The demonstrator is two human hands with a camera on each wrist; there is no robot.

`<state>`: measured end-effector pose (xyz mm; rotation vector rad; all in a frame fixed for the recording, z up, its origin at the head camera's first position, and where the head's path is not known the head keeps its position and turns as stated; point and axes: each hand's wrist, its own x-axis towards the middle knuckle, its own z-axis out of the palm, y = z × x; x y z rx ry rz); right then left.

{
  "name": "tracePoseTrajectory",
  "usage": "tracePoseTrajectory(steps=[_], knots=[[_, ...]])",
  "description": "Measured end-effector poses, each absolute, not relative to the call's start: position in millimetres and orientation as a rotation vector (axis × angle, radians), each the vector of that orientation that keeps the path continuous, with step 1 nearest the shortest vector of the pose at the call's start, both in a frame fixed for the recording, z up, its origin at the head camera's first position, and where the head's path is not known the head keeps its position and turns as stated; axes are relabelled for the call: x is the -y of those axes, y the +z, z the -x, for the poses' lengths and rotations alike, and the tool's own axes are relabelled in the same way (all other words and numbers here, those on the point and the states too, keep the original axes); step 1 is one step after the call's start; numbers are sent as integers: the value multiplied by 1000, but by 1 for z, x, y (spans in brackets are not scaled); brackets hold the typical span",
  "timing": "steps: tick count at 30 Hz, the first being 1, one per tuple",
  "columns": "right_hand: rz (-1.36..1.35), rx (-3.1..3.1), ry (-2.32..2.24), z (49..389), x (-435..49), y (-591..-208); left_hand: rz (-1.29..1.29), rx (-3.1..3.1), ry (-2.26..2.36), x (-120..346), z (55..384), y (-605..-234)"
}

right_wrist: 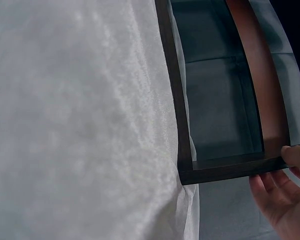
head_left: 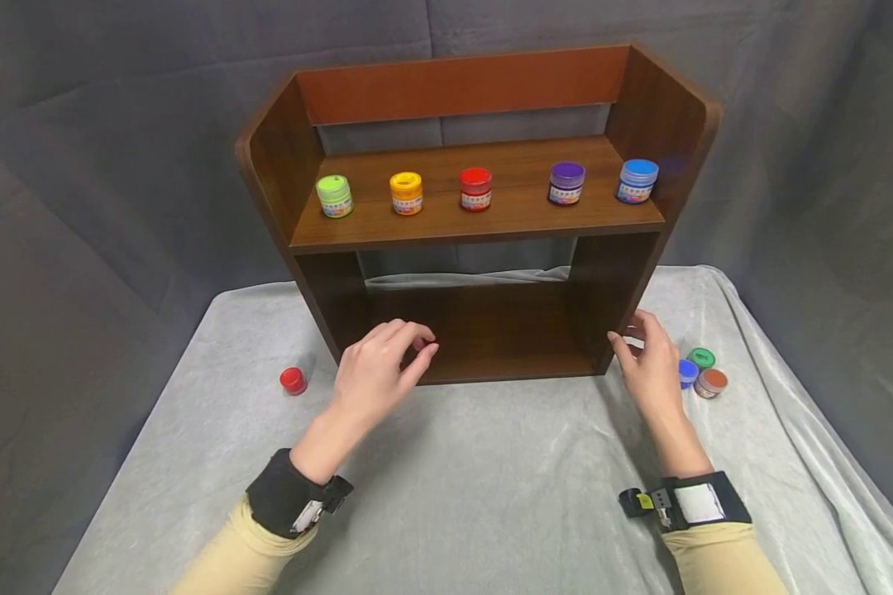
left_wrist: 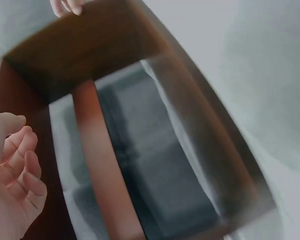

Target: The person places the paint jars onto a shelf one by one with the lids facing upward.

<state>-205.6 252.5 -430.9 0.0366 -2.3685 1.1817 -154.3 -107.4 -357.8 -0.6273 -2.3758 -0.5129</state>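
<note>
A dark brown two-tier wooden shelf point(head_left: 484, 236) stands on the cloth-covered table in the head view. My right hand point(head_left: 653, 368) grips the front edge of its right side panel; the right wrist view has the thumb on one face and the fingers point(right_wrist: 275, 185) on the other. In front of the lower tier's left part hovers my left hand point(head_left: 375, 364), its fingers loosely bent and nothing between them. On the upper tier stand paint jars in a row: light green point(head_left: 335, 197), yellow point(head_left: 406, 193), red point(head_left: 476, 190), purple point(head_left: 566, 183) and blue point(head_left: 637, 181).
A small red jar point(head_left: 293, 381) sits on the table left of the shelf. Beside my right hand cluster a green jar point(head_left: 703, 358), a brown jar point(head_left: 710, 383) and a blue jar point(head_left: 688, 373). Grey cloth point(head_left: 119, 207) hangs behind, and the pale tablecloth point(head_left: 476, 479) has folds at right.
</note>
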Motion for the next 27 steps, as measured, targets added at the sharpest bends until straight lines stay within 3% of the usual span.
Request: tracePoseTrajectory(steps=[14,27], knots=[[-22,2387,1183,204,-252,-430,523,2755,-422,181,138,-377],[-28,2382,1197,204,-251,-429,229,3035,-470,266,157,-376]])
